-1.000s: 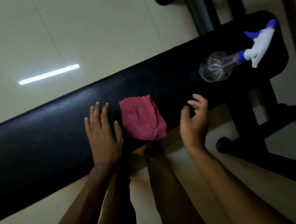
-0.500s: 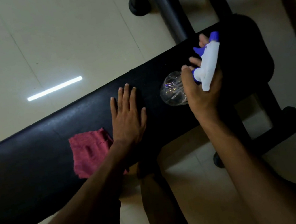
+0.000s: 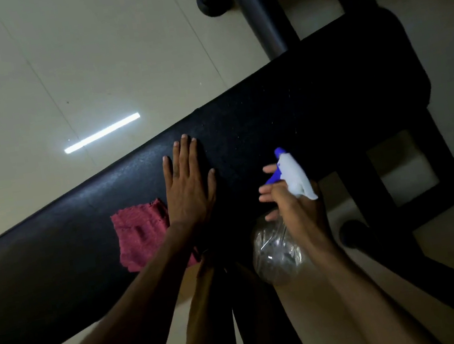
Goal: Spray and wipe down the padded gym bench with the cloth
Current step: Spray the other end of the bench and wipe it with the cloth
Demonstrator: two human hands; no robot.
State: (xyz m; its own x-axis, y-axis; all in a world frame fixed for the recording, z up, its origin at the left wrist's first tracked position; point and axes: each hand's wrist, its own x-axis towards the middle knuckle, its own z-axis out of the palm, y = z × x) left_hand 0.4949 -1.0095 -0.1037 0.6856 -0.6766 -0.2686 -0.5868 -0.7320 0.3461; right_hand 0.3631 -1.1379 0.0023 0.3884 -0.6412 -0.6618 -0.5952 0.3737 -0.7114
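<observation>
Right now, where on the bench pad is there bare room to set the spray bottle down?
The black padded bench is bare from the flat left hand out to its rounded far end, and again left of the red cloth. It is crowded mid-pad: cloth, left hand, and the right hand holding the clear spray bottle at the near edge.

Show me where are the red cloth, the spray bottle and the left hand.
red cloth (image 3: 141,237), head view, middle of the fabric.
spray bottle (image 3: 294,175), head view, white spray head.
left hand (image 3: 189,195), head view, back of hand.
</observation>
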